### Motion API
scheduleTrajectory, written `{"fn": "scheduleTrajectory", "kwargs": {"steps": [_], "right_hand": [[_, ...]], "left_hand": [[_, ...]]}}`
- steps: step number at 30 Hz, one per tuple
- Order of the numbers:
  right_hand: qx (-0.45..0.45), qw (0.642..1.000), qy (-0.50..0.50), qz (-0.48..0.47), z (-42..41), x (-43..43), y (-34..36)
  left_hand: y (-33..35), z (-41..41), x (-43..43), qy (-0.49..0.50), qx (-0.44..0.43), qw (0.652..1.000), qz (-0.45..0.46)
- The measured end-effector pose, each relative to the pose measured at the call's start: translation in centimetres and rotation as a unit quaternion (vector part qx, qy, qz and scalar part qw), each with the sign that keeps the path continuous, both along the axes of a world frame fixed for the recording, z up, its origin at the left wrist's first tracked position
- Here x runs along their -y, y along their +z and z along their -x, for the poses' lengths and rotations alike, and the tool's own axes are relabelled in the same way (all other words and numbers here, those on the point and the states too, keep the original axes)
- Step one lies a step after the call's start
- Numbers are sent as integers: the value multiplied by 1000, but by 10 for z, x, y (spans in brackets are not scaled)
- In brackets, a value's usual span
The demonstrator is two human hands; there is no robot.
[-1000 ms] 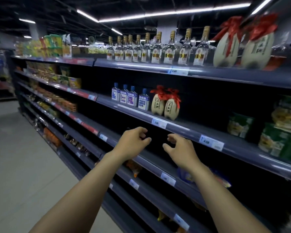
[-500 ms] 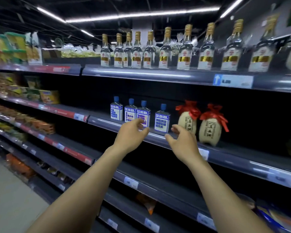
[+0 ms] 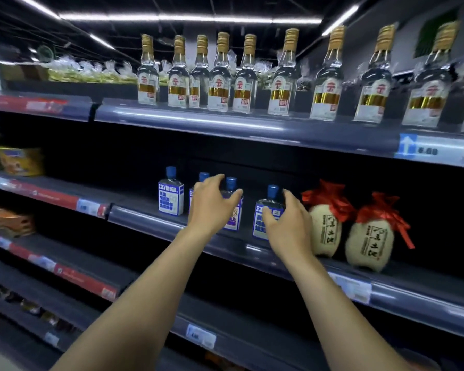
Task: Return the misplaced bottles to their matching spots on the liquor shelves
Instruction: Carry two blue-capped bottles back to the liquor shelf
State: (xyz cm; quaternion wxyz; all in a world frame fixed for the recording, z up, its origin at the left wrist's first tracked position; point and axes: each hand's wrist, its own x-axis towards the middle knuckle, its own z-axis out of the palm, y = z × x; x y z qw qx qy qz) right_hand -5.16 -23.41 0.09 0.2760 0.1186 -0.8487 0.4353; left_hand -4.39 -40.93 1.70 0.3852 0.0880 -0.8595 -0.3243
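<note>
Mid-frame shelf: four blue-capped flasks [image 3: 171, 195] and two red-ribboned jars [image 3: 368, 243], nothing moved yet as far as shown; your left hand [image 3: 210, 203] and right hand [image 3: 288, 223], both half-open and empty, reach toward the flasks.

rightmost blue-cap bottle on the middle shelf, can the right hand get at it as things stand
Probably yes. The right hand is open right in front of the rightmost blue-cap bottle, fingers spread around its side. Nothing stands between them; the red-ribboned jar sits apart to the right, leaving room.
</note>
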Motion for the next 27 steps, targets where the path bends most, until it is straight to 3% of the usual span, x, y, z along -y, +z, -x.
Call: {"fn": "scheduleTrajectory", "kwargs": {"steps": [6,12,20,27], "right_hand": [[18,999,-28,10,31,13,-5],[-15,995,-48,83,34,19,2],[7,994,-46,102,28,26,4],[-32,995,-30,93,7,29,14]], "left_hand": [[-12,29,12,5,55,998,21],[-6,33,19,-8,54,997,49],[-12,29,20,-105,18,994,-20],[-2,16,21,-188,-48,981,-1]]}}
